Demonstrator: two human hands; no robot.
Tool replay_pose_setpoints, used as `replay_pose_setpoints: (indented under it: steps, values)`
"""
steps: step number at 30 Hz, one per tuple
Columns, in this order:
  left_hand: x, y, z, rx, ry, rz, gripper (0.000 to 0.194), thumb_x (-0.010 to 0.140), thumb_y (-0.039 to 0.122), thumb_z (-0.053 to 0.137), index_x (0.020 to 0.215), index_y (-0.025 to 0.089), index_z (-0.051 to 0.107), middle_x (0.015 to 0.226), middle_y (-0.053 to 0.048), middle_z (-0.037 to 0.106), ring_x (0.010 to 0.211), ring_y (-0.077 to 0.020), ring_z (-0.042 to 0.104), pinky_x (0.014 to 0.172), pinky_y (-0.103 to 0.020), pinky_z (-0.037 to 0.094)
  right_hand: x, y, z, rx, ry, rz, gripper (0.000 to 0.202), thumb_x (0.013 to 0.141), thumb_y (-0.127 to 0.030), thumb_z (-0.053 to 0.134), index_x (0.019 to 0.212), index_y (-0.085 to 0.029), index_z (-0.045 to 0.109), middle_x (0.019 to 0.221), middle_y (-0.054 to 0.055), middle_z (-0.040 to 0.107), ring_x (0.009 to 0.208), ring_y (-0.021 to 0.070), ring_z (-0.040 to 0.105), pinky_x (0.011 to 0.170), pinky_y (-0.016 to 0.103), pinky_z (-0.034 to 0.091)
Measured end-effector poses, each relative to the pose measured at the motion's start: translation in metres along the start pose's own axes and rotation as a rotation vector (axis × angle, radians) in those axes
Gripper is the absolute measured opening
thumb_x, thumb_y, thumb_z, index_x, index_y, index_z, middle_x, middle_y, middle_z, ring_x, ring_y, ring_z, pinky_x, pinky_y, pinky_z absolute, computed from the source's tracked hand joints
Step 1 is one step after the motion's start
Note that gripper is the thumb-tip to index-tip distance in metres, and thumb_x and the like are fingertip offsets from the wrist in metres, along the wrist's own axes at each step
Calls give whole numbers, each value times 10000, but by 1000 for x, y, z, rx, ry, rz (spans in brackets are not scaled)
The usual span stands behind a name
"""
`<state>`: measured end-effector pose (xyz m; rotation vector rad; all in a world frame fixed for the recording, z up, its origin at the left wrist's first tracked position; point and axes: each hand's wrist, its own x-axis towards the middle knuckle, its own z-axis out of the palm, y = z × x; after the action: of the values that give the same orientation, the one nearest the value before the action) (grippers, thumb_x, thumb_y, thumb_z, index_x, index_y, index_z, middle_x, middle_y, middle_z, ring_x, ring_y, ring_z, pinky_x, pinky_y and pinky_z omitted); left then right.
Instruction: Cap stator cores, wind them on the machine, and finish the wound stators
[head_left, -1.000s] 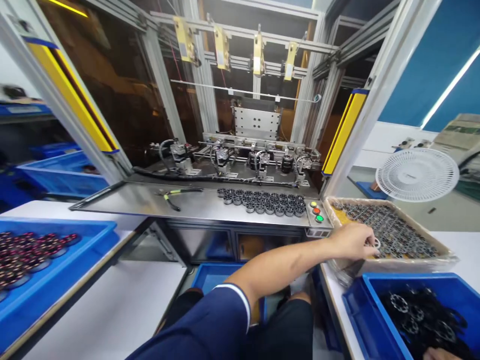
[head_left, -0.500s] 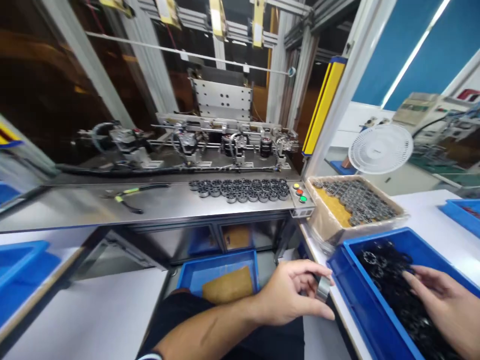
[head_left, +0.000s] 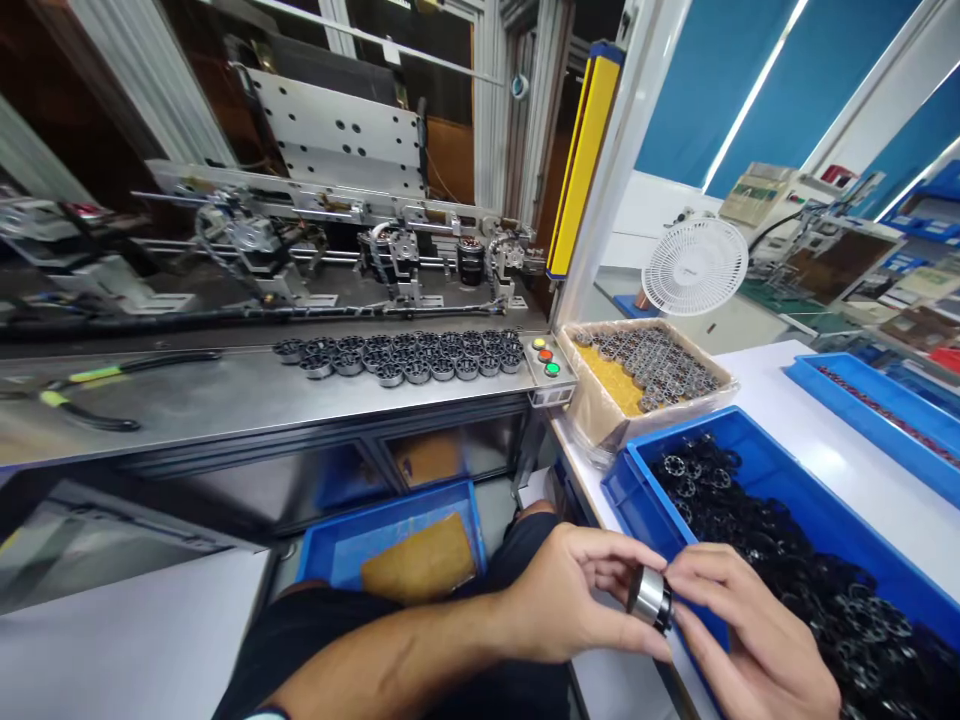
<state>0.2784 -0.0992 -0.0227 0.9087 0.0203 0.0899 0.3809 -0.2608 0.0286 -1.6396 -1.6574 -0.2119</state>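
Note:
Low in front of the blue bin, my left hand (head_left: 566,595) grips a silver metal ring (head_left: 646,592) between thumb and fingers. A black plastic part (head_left: 667,606) sits against the ring's right end. My right hand (head_left: 757,635) pinches that part with its thumb and fingertips, so both hands meet at the one piece. The fingers hide some of the joint, and I cannot tell how far the two parts are fitted together. Beside my right hand the blue bin (head_left: 626,490) holds a heap of loose black plastic parts (head_left: 780,550).
Rows of black-and-silver rings (head_left: 420,355) stand on the metal bench by a button box (head_left: 551,375). Pliers (head_left: 97,385) lie to the left. A lined box (head_left: 600,425) of grey rings, a white fan (head_left: 694,268) and another blue tray (head_left: 840,395) are on the right.
My right hand has come out of the bin and moved left to the metal ring, bringing a black plastic part against it. The view has turned right.

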Motion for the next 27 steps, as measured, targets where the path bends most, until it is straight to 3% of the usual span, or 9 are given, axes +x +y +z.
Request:
replay_pose_setpoints:
  steps: [7,10,14,18,24,27]
  values:
    - [-2,3,-2,-5,26,16,677,352,46,962,992,147,767,867,-22,786,789,-130,724,809,-212,557,-2,1,2,-149,15,-76,302,876,-146,658,1173,-130,613,1006,128,653,981,232,625,807,349,582]
    - [-3,2,-2,-20,25,-4,691,342,62,966,996,155,764,881,-23,792,806,-150,740,801,-226,574,-3,3,2,-186,6,-106,251,886,-121,643,1136,-148,641,981,112,666,962,219,634,805,330,580]
    - [-4,0,-3,-22,55,-32,724,306,97,976,994,149,757,909,-39,797,830,-186,754,798,-257,592,-5,4,2,-207,-14,-126,335,872,-63,617,1189,-170,639,988,103,689,955,225,656,788,342,598]
    - [-4,-1,-5,-36,45,-40,711,308,99,979,982,153,757,911,-40,800,831,-176,755,785,-238,589,-9,8,1,-207,-25,-145,309,855,-30,628,1146,-133,649,987,116,686,966,217,651,800,330,597]
    - [-7,-4,-9,119,51,-41,613,457,162,965,1033,158,758,862,-34,794,775,-151,732,757,-219,573,-11,7,-2,-143,-92,-136,360,856,-22,617,1208,-94,611,1046,143,662,1014,232,634,862,382,577]
    - [-9,-5,-7,203,35,-31,601,530,251,951,1090,174,749,862,-36,786,806,-177,725,765,-240,571,-11,2,4,-95,-64,-115,364,871,-46,603,1232,-89,583,1034,147,661,973,228,631,828,403,585]
